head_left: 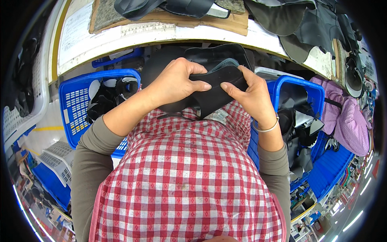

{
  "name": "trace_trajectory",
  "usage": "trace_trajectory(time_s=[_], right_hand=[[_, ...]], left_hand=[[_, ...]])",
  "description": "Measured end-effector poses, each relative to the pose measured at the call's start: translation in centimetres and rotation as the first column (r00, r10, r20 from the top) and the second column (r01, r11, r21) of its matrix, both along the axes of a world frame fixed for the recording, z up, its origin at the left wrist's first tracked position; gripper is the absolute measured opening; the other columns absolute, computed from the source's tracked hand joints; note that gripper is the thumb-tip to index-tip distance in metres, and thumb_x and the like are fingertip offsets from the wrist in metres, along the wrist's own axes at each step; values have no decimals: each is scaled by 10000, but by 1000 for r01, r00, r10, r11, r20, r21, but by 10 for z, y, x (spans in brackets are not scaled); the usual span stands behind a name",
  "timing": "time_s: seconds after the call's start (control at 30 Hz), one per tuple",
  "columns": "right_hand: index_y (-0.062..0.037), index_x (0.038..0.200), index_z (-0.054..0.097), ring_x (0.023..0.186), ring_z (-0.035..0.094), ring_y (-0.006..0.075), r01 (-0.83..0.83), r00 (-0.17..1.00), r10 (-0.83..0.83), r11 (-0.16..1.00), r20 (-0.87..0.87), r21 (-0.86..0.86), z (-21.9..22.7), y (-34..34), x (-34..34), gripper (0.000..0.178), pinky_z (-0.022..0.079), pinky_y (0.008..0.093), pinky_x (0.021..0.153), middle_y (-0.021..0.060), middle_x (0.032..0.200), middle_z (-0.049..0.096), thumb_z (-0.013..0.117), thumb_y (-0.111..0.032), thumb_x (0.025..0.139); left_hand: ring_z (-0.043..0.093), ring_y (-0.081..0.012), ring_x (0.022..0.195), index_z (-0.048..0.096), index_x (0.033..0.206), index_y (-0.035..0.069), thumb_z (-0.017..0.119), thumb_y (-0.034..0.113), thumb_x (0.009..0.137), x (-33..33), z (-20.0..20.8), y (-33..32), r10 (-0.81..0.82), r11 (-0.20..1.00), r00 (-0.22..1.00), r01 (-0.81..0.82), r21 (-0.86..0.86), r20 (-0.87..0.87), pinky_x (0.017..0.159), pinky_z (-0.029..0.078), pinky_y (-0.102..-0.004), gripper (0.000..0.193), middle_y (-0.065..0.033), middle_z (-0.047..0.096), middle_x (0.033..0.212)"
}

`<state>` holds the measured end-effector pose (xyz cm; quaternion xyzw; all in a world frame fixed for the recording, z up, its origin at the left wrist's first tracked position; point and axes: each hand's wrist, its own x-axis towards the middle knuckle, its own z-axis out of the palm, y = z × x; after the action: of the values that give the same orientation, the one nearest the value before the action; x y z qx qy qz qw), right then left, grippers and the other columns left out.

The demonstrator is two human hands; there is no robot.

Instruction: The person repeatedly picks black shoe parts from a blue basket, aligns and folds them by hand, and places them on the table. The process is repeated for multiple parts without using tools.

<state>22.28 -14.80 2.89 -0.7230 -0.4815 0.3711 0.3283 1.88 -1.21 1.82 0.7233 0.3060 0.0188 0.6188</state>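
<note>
A black leather shoe upper (215, 90) is stretched between my two hands, just below the table edge and above my red checked apron (185, 169). Its folded edge shows a grey-blue lining. My left hand (175, 82) pinches the near edge between thumb and fingers. On the other side of the fold, my right hand (256, 94), with a bangle at the wrist, grips the same edge, its thumb pressed on the black face. More black leather lies behind the piece, partly hidden by it and my hands.
The white worktable (161, 34) curves across the top, with a board (238, 18) and black leather pieces (290, 24) on it. Blue baskets (74, 105) (318, 90) holding black pieces stand at both sides. A purple checked garment (350, 129) shows at right, a white crate (38, 80) at left.
</note>
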Motion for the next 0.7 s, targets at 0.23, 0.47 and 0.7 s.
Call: trace_trajectory(time_s=[0.23,0.47,0.7], right_hand=[[27,1134,665,822,719,256,-47,987,36,997,156,62,8,-4,-4,416,575,346,756,183,927,735,858,-229,869],[5,1175,521,915,743,225,72,997,-66,983,-40,168,0,-7,-2,413,567,334,809,156,895,730,800,-197,947],[9,1240,511,860,688,151,49,991,-30,989,-134,143,0,-8,9,452,552,295,802,139,897,728,804,-169,945]], left_hand=[[685,-114,1003,721,1269,-37,788,52,914,3,-5,1,29,983,978,10,-185,208,915,563,-284,372,-83,772,1121],[687,-119,1035,697,1337,-4,787,42,903,0,-9,-2,48,989,963,-9,-148,264,937,568,-290,446,-85,767,1161],[693,-120,1048,679,1386,42,773,52,922,-4,-12,-1,18,989,958,25,-149,286,932,571,-295,473,-97,766,1206]])
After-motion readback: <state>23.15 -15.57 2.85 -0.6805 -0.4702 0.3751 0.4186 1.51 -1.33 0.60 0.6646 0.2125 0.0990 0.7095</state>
